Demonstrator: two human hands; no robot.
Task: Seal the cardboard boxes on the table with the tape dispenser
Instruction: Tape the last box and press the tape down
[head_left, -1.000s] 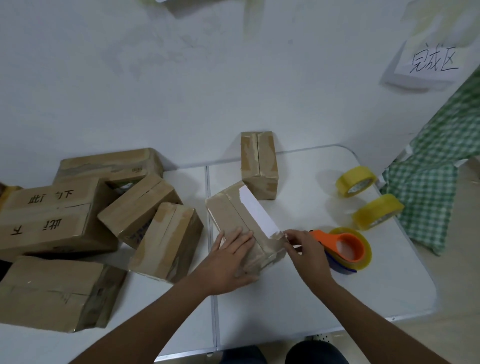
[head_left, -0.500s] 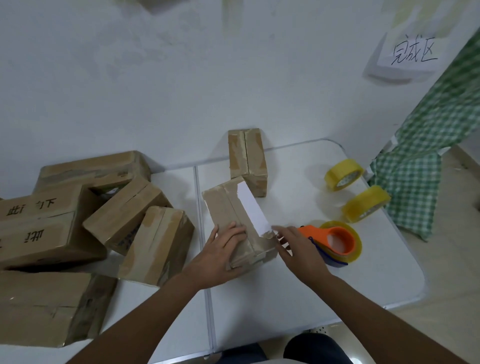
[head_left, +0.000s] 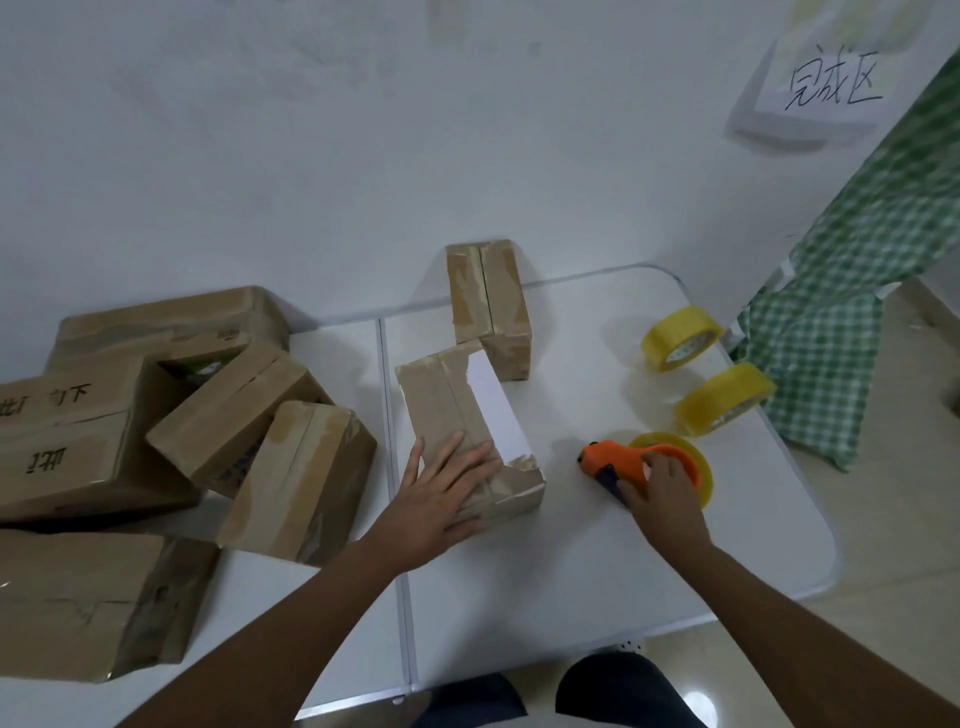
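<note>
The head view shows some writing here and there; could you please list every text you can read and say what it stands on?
"完成区": handwritten in dark ink on the white paper sign stuck to the wall, upper right.
Dark handwritten characters on the large cardboard box at the left: they appear upside down and I cannot read them with confidence.
Print inside the cores of the two yellow tape rolls: too small to read.

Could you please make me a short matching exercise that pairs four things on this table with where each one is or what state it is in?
Things:
1. tape dispenser
2. box with the white label
3. two spare tape rolls
4. upright box

Places or states:
A. pressed under the flat left hand
B. near the table's right edge, untouched
C. at the back, by the wall
D. gripped by the right hand

Pairs: 1-D, 2-A, 3-B, 4-C
</note>
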